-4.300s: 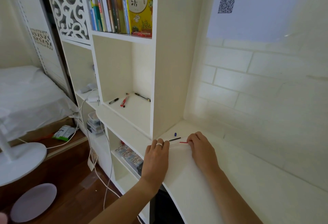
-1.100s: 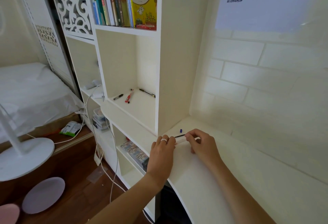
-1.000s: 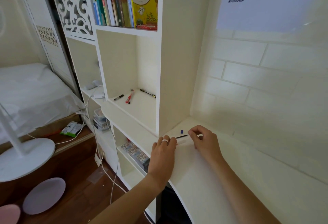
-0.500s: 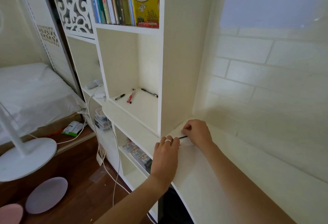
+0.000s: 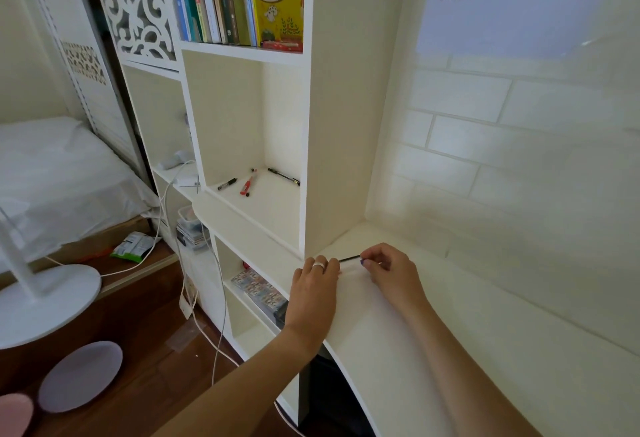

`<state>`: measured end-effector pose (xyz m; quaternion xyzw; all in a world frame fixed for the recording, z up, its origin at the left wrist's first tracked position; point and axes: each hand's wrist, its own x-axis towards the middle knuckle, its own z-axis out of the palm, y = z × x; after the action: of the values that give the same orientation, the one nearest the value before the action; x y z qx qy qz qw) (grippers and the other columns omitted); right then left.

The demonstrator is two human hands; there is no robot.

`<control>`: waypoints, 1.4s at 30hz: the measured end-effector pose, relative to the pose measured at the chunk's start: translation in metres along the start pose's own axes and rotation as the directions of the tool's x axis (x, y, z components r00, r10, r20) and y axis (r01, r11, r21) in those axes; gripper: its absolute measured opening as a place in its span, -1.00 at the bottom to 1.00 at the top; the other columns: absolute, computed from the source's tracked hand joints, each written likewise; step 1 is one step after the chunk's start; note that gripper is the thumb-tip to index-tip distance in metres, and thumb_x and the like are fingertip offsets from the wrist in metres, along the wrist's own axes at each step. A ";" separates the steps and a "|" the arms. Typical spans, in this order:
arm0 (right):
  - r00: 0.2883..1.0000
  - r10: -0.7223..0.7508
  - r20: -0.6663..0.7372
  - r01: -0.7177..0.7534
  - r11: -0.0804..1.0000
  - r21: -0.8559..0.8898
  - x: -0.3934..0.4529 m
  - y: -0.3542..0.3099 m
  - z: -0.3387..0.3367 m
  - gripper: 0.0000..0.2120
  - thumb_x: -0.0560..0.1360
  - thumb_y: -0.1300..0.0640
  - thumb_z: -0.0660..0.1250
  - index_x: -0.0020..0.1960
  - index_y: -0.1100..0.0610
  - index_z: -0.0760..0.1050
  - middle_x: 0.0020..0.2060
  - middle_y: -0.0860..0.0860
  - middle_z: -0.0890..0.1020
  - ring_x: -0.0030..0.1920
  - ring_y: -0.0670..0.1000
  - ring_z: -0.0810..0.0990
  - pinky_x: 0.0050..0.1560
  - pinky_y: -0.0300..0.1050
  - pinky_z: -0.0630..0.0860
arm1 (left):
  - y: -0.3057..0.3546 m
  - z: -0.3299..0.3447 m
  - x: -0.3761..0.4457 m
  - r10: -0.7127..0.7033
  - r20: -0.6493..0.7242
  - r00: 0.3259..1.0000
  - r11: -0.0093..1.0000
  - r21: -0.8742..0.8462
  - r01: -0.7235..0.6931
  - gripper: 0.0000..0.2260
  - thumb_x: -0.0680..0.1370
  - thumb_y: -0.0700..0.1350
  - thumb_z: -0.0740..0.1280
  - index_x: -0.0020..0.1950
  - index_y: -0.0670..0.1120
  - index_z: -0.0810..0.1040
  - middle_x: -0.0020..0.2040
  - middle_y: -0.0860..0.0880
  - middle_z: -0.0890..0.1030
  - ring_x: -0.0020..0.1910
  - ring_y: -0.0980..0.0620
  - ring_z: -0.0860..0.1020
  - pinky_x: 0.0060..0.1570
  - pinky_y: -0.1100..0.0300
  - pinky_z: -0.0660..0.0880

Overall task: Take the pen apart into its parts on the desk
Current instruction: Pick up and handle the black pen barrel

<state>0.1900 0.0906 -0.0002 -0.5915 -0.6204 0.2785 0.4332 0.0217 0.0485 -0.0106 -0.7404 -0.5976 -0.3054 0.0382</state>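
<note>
Refill [image 5: 349, 258] on desk [image 5: 398, 339], between hands [image 5: 317, 284].

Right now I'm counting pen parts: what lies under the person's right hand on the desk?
A thin black rod sticks out from the right hand toward the left hand. A small blue piece shows at its fingers. Anything beneath the palm on the desk is hidden.

Thin black refill [image 5: 349, 258] flat on desk [image 5: 398, 332]

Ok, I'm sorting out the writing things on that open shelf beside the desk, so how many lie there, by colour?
Black pens: 2, one at the front, one at the back
Red pen: 1
Total: 3, all lying flat on the shelf
</note>
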 end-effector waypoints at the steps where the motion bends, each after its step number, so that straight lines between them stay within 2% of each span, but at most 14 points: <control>1: 1.000 -0.006 0.009 0.006 1.000 0.002 -0.002 0.000 0.000 -0.84 0.52 0.21 0.41 -0.11 -0.04 0.65 -0.18 -0.13 0.71 -0.24 -0.12 0.60 -0.12 -0.25 0.49 | 0.001 0.000 0.000 0.003 0.001 1.000 1.000 0.001 -0.003 -0.85 0.55 -0.31 0.22 0.02 -0.09 0.48 -0.05 -0.08 0.54 -0.03 -0.10 0.46 -0.04 0.07 0.45; 6: 0.998 -0.055 0.043 0.056 0.998 -0.030 -0.009 0.001 0.001 -0.85 0.52 0.17 0.40 -0.13 -0.08 0.63 -0.17 -0.15 0.71 -0.29 -0.21 0.56 -0.19 -0.29 0.44 | 0.001 -0.002 -0.002 0.014 0.004 1.000 1.000 0.010 -0.014 -0.84 0.53 -0.33 0.24 -0.01 -0.09 0.48 -0.08 -0.07 0.54 -0.06 -0.09 0.46 -0.07 0.06 0.45; 11: 0.993 -0.080 0.086 0.082 0.997 -0.015 -0.011 0.003 -0.001 -0.86 0.52 0.15 0.39 -0.10 -0.09 0.62 -0.23 -0.22 0.69 -0.38 -0.20 0.49 -0.25 -0.31 0.40 | 0.000 -0.002 -0.001 0.014 0.004 1.000 1.000 0.008 -0.015 -0.86 0.54 -0.30 0.24 -0.02 -0.07 0.47 -0.10 -0.05 0.53 -0.08 -0.08 0.46 -0.08 0.05 0.46; 20: 0.988 -0.085 0.128 0.068 0.988 0.137 -0.013 0.001 -0.006 -0.88 0.52 0.17 0.41 -0.08 -0.05 0.64 -0.14 -0.13 0.74 -0.28 -0.23 0.58 -0.11 -0.24 0.48 | -0.001 0.001 -0.003 -0.008 -0.009 1.000 0.999 -0.034 0.007 -0.82 0.53 -0.30 0.18 0.03 -0.08 0.49 -0.05 -0.06 0.54 -0.02 -0.08 0.45 -0.03 0.04 0.47; 28: 0.981 -0.103 0.162 0.077 0.984 0.159 -0.013 0.000 -0.008 -0.89 0.51 0.18 0.39 -0.07 -0.02 0.64 -0.16 -0.04 0.72 -0.26 -0.10 0.62 -0.04 -0.09 0.56 | -0.002 0.002 -0.003 -0.024 -0.013 1.000 0.999 -0.032 0.023 -0.79 0.50 -0.33 0.21 0.03 -0.07 0.49 -0.05 -0.05 0.55 -0.02 -0.07 0.44 -0.05 0.08 0.45; 33: 0.979 -0.116 0.170 0.097 0.988 0.118 -0.014 0.000 -0.005 -0.88 0.51 0.17 0.38 -0.08 -0.04 0.63 -0.22 -0.08 0.69 -0.28 -0.11 0.61 -0.09 -0.13 0.54 | -0.004 0.004 -0.003 -0.023 -0.016 1.000 0.999 -0.037 0.022 -0.79 0.52 -0.32 0.22 0.03 -0.05 0.49 -0.05 -0.03 0.55 -0.02 -0.05 0.44 -0.04 0.10 0.45; 36: 0.979 -0.130 0.158 0.113 0.987 0.111 -0.014 0.001 -0.005 -0.87 0.51 0.18 0.40 -0.08 -0.05 0.63 -0.18 -0.07 0.71 -0.27 -0.10 0.65 -0.08 -0.12 0.57 | -0.005 0.005 -0.004 -0.029 -0.025 0.999 0.999 -0.044 0.028 -0.82 0.54 -0.29 0.24 0.05 -0.04 0.49 -0.04 -0.03 0.55 -0.01 -0.04 0.44 -0.02 0.10 0.45; 42: 0.987 -0.098 0.129 0.067 0.972 0.227 -0.014 0.000 -0.005 -0.93 0.48 0.16 0.49 -0.08 0.01 0.66 -0.17 0.00 0.76 -0.30 0.01 0.72 -0.15 -0.22 0.58 | -0.005 0.004 -0.004 -0.014 -0.040 0.999 0.998 -0.055 0.012 -0.84 0.53 -0.29 0.27 0.00 -0.04 0.46 -0.07 -0.02 0.54 -0.06 -0.03 0.43 -0.10 0.12 0.43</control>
<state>0.1931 0.0764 -0.0009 -0.4921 -0.6385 0.3682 0.4632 0.0182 0.0479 -0.0176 -0.7310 -0.5929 -0.3367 0.0279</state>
